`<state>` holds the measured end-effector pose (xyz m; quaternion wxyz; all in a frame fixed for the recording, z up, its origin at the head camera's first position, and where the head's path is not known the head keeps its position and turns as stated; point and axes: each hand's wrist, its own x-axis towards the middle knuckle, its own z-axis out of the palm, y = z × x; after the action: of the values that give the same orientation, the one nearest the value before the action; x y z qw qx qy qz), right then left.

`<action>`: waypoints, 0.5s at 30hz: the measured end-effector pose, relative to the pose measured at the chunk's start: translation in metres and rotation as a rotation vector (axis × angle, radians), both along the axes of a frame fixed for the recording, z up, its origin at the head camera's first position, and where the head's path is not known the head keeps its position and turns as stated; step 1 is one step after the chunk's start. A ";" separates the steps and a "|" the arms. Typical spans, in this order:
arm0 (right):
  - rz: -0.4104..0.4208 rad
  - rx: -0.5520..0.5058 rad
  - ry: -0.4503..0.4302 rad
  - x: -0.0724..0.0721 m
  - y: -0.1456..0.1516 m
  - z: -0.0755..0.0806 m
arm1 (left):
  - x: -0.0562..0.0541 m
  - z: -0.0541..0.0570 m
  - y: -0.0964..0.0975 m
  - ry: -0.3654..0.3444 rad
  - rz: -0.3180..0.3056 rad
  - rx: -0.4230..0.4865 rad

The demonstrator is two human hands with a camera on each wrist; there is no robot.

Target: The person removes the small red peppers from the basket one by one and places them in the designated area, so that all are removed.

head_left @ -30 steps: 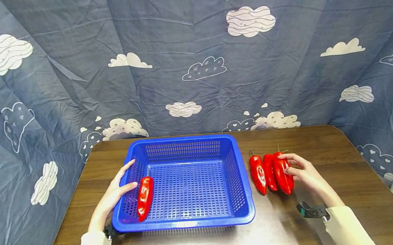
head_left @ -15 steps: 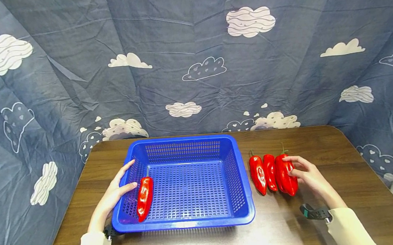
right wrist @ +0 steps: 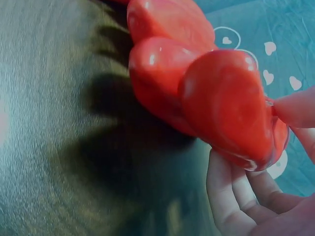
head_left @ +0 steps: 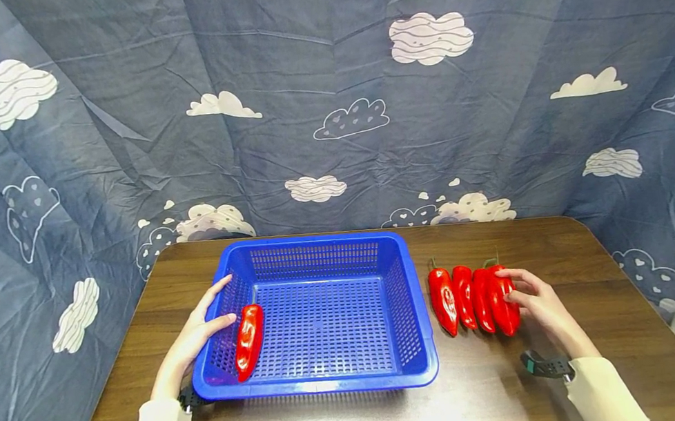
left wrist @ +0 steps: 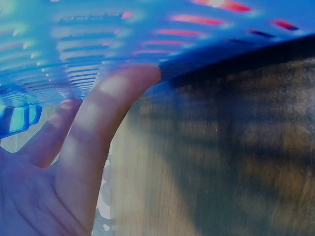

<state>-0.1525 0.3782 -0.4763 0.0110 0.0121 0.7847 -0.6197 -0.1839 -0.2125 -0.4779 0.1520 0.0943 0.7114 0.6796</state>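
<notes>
A blue plastic basket (head_left: 320, 330) with slotted walls stands on the table, one red pepper (head_left: 250, 342) lying inside along its left wall. My left hand (head_left: 192, 335) rests against the basket's left side, thumb and fingers spread and nearly straight. To the right of the basket, several long red peppers lie side by side, among them the leftmost pepper (head_left: 444, 302) with a green stem. My right hand (head_left: 538, 300) holds the rightmost red pepper (right wrist: 226, 103), thumb on one side and fingers curled under the other. That pepper leans against its neighbour (right wrist: 160, 78).
The brown wooden table (head_left: 562, 261) runs back to a dark blue cloud-print curtain (head_left: 363, 159). Each wrist wears a black strap, such as the right strap (head_left: 545, 365). Glare brightens the table's front middle.
My right hand has moved slightly to the right with the rightmost pepper, and the one it overlapped now shows beside it. The left hand and basket have not moved.
</notes>
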 end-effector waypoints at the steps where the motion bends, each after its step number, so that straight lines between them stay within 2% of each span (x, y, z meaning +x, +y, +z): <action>1: -0.005 -0.005 0.001 0.000 0.001 -0.001 | 0.000 0.000 0.000 -0.002 0.000 0.001; 10: -0.034 -0.048 0.016 -0.003 0.011 -0.013 | 0.000 -0.001 0.000 0.006 -0.001 0.006; 15: -0.058 0.007 -0.013 -0.004 0.011 -0.011 | 0.000 -0.001 0.000 -0.009 0.001 0.001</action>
<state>-0.1562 0.3896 -0.4873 -0.0021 0.0388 0.7862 -0.6168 -0.1842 -0.2126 -0.4786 0.1546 0.0908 0.7106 0.6803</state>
